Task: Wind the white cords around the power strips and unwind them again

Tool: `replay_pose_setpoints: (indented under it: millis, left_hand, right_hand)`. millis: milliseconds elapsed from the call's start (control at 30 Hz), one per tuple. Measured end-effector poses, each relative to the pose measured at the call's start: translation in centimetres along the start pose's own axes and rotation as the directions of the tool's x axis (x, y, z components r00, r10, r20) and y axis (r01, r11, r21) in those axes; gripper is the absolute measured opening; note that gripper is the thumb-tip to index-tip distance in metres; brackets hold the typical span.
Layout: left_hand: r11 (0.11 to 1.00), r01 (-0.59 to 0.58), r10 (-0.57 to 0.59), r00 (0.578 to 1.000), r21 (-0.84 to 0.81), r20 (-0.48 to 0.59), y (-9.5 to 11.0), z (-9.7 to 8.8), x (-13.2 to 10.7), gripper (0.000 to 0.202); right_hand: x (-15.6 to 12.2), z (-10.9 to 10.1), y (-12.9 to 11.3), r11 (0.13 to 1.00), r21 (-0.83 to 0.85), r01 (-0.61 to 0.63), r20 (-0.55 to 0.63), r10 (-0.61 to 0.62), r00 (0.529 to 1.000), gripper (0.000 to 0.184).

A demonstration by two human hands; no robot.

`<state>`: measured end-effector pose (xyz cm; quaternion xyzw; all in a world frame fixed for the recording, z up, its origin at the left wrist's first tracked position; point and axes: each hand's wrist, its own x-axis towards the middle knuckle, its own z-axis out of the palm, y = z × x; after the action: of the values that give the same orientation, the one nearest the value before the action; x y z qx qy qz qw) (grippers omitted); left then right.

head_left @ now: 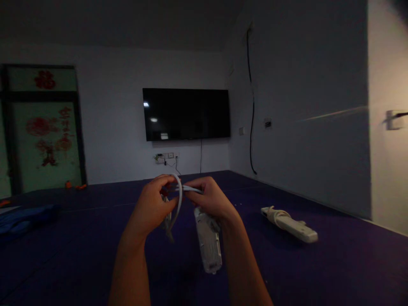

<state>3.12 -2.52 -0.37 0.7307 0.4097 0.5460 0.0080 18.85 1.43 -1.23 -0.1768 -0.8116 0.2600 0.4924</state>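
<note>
From my station I go left to right. The bare left hand (155, 206) has a narrow grip, thumb and fingers closing on a thin white cable (181, 197) that stands up in a loop at the fingertips, with more strands hanging just below. Two strands run side by side to the bare right hand (208, 197), whose grip is pinched on that same cable. Below the right hand is a long, flat white plastic power strip (208, 244), slightly tilted; I cannot tell whether it hangs or rests on something. I judge the gathering only partly done: loops are formed, but strands are loose and I see no clear turn around this strip. Farther right, a second long cream-white plastic power strip (299, 229) has its cord wrapped around it, and I take that one as finished.

For room, a crumpled blue cloth (25, 219) lies at the left edge, well apart from the hands, and small orange objects (68, 185) sit by the pale green door with red lettering (28, 165). A broad stretch of dark purple floor (86, 255) gives the left arm plenty of space. Ahead, the floor runs to the wall under the wide black television (188, 112). On the right the gap is tighter, with the wrapped strip near the right forearm and the plain grey wall (306, 161) beyond it
</note>
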Motion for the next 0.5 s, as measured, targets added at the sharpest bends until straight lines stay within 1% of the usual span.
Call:
replay_pose_setpoints:
  millis: [67,167,333,500]
  left_hand:
    - [0.999,-0.009,0.008,1.000,0.034,0.026,0.20,-0.01,0.03,0.024]
    - [0.999,0.018,-0.021,0.998,0.052,0.064,0.34,0.00,0.07,0.024]
    - [0.998,0.002,-0.004,1.000,0.065,0.031,0.44,0.10,0.09,0.023]
    - [0.998,-0.007,0.002,0.997,0.057,0.081,0.62,-0.07,-0.04,0.018]
  right_hand:
    - [-0.06,0.02,0.01,1.000,-0.010,0.028,0.002,-0.028,1.000,0.017]
    - [-0.18,-0.05,0.02,0.998,-0.014,0.058,-0.013,-0.058,0.998,0.019]
    - [-0.41,-0.23,-0.23,0.997,0.000,0.081,-0.036,-0.081,0.996,0.021]
    - [-0.64,-0.18,-0.58,0.997,0.040,0.073,-0.074,-0.070,0.995,0.022]
